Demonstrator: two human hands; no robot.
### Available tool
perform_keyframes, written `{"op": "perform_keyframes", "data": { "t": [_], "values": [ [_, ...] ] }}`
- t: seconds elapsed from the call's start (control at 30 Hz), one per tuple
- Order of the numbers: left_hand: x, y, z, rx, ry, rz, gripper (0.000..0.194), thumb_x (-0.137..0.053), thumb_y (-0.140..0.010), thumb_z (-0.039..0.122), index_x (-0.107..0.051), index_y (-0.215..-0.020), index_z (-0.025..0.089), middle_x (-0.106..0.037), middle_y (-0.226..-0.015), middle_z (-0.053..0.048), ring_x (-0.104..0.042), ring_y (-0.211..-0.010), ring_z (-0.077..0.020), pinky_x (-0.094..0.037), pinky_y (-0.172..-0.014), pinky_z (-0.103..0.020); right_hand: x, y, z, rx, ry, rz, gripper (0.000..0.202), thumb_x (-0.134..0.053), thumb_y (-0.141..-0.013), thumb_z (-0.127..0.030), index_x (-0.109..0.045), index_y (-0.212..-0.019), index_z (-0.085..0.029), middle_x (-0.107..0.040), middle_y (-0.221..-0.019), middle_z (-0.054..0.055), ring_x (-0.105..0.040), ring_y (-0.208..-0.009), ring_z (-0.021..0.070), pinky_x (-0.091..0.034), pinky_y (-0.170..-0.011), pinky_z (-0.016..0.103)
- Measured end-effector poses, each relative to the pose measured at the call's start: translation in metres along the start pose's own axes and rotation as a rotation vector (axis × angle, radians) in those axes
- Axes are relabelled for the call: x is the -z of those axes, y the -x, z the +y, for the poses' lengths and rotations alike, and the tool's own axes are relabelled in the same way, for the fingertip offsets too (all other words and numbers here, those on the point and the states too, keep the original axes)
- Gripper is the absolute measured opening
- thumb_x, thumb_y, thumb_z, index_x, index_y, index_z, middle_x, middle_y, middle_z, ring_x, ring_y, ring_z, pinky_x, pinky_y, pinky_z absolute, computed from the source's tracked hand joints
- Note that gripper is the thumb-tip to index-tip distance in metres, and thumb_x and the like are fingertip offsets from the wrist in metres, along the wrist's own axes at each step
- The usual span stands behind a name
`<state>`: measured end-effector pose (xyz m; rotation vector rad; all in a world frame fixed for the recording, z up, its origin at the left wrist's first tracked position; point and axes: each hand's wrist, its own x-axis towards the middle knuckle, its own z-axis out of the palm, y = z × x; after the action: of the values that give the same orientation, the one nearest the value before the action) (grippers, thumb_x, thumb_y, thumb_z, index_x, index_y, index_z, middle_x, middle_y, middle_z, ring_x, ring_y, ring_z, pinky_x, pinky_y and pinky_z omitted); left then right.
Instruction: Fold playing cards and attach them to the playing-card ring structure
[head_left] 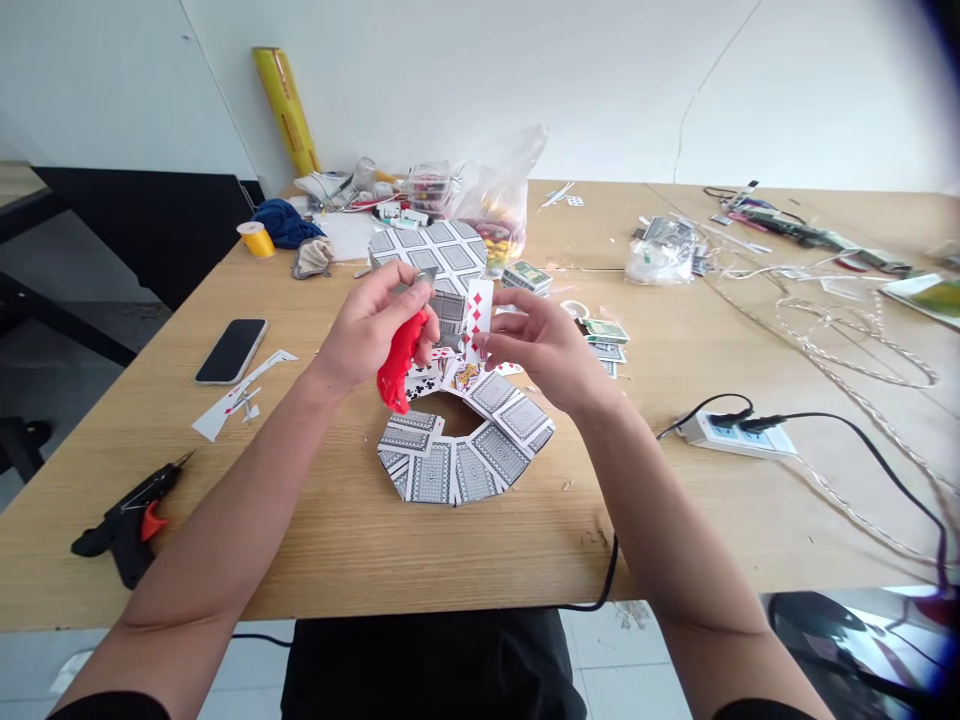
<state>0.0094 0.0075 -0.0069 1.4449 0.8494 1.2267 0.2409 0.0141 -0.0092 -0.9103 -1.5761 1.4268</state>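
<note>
One glue gun (127, 525) lies at the near edge, one ring of cards (461, 450) ahead of it. Above the ring, left hand (371, 330) grips one red scissors (397, 365); right hand (544, 345) pinches one diamonds card (478, 315). Farther left: one phone (232, 350), one yellow tape roll (257, 239).

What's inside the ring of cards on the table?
Bare table shows through the hole of the card ring. The far part is hidden by the left hand, its red tool and the right hand.

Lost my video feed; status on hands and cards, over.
Left hand grips red-handled scissors. Right hand pinches diamond card upright. Card ring below on table. Nothing between.
</note>
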Motion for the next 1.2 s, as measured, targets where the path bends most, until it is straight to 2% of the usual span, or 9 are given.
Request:
{"op": "perform_keyframes", "data": {
  "t": [0.1,0.2,0.33,0.5,0.73,0.87,1.03,1.13,1.2],
  "values": [
    [-0.001,0.001,0.001,0.011,-0.021,-0.021,0.025,-0.070,-0.102,0.042,-0.054,-0.096,0.023,-0.068,-0.064,0.003,-0.060,-0.043,-0.0121,-0.048,-0.042,-0.022,0.008,-0.001,0.002,0.092,0.217,0.120,0.042,-0.081,-0.087,-0.036,-0.065,-0.123,-0.022,-0.076,-0.090,0.003,-0.072,-0.076,0.0205,-0.057,-0.070,0.039],
    [-0.001,0.001,0.002,-0.003,-0.058,0.009,0.028,-0.067,-0.103,0.044,-0.054,-0.090,0.023,-0.062,-0.058,0.004,-0.056,-0.039,-0.0106,-0.042,-0.039,-0.021,0.026,-0.005,0.008,0.125,0.728,0.262,0.028,-0.067,-0.098,-0.031,-0.073,-0.123,-0.023,-0.078,-0.094,0.007,-0.072,-0.081,0.0244,-0.054,-0.077,0.044],
    [0.000,0.001,0.005,0.011,-0.091,0.038,0.030,-0.067,-0.102,0.044,-0.054,-0.085,0.023,-0.060,-0.056,0.004,-0.055,-0.040,-0.0106,-0.043,-0.039,-0.021,0.058,-0.015,0.029,-0.135,1.164,0.296,0.035,-0.060,-0.093,-0.012,-0.080,-0.120,-0.020,-0.076,-0.092,0.015,-0.070,-0.090,0.0321,-0.052,-0.080,0.048],
    [-0.002,0.003,0.006,0.017,-0.103,0.062,0.031,-0.068,-0.101,0.043,-0.057,-0.081,0.022,-0.059,-0.059,0.002,-0.055,-0.041,-0.0113,-0.042,-0.037,-0.022,0.098,-0.026,0.062,-0.294,1.155,0.281,0.015,-0.074,-0.081,-0.006,-0.077,-0.079,-0.020,-0.062,-0.072,0.010,-0.067,-0.084,0.0313,-0.050,-0.079,0.047],
    [-0.001,0.003,0.007,0.008,-0.122,0.106,0.032,-0.069,-0.100,0.044,-0.058,-0.079,0.022,-0.056,-0.056,0.002,-0.047,-0.038,-0.0096,-0.035,-0.035,-0.022,0.122,-0.030,0.080,-0.268,1.080,0.281,0.017,-0.079,-0.081,-0.008,-0.071,-0.073,-0.020,-0.053,-0.067,0.006,-0.064,-0.092,0.0302,-0.047,-0.086,0.047],
    [0.000,0.003,0.005,0.002,-0.130,0.097,0.034,-0.069,-0.101,0.046,-0.059,-0.079,0.022,-0.056,-0.057,0.001,-0.048,-0.039,-0.0101,-0.035,-0.036,-0.023,0.120,-0.029,0.076,-0.246,1.083,0.299,0.016,-0.078,-0.079,-0.010,-0.070,-0.071,-0.021,-0.050,-0.063,0.004,-0.063,-0.086,0.0279,-0.049,-0.088,0.047],
    [0.001,0.000,-0.002,-0.005,-0.130,0.071,0.036,-0.071,-0.101,0.049,-0.059,-0.080,0.022,-0.054,-0.055,0.003,-0.046,-0.037,-0.0087,-0.034,-0.035,-0.023,0.108,-0.026,0.063,-0.235,1.082,0.358,0.012,-0.068,-0.087,-0.011,-0.072,-0.078,-0.017,-0.066,-0.077,0.011,-0.065,-0.088,0.0258,-0.048,-0.092,0.048],
    [0.016,-0.009,-0.014,0.043,-0.095,0.088,0.033,-0.068,-0.104,0.045,-0.058,-0.084,0.021,-0.052,-0.055,0.005,-0.046,-0.038,-0.0077,-0.033,-0.035,-0.023,0.097,-0.026,0.049,-0.207,1.057,0.443,0.010,-0.067,-0.089,-0.014,-0.073,-0.081,-0.017,-0.071,-0.084,0.014,-0.067,-0.090,0.0285,-0.050,-0.092,0.051],
    [0.034,-0.017,-0.028,0.190,-0.015,0.149,0.032,-0.061,-0.108,0.042,-0.056,-0.085,0.021,-0.049,-0.055,0.006,-0.043,-0.040,-0.0070,-0.033,-0.036,-0.023,0.086,-0.025,0.035,-0.092,0.904,0.500,0.008,-0.070,-0.090,-0.020,-0.072,-0.082,-0.018,-0.073,-0.086,0.013,-0.069,-0.089,0.0282,-0.054,-0.092,0.051]
  ]
}}
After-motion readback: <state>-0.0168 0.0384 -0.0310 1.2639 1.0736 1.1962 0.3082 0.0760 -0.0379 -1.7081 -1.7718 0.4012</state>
